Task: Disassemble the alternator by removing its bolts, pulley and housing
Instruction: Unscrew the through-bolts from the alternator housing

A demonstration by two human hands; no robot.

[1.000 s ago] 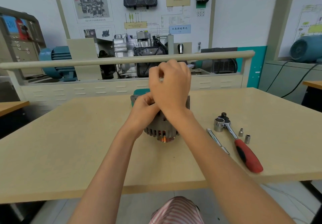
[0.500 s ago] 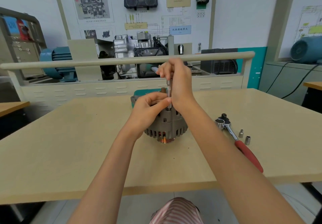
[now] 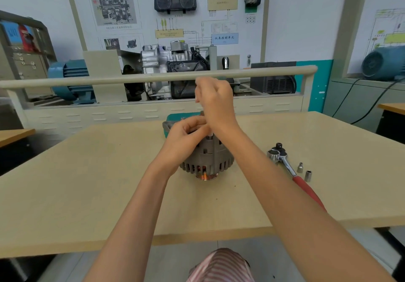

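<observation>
Alternator sits pulley-down near the middle of the counter, its grey ribbed housing facing up and copper windings showing through the lower slots. From the left, the left hand rests on the top of the housing with its fingers curled round the upper edge, gripping it. Just to the right and higher, the right hand is raised above the alternator, fingers closed together as if pinching something thin; what they hold is hidden and blurred, so I cannot tell. A slim bolt stands up from the housing below that hand. Further right lies a ratchet wrench with a red handle, and beside it two small sockets stand upright
</observation>
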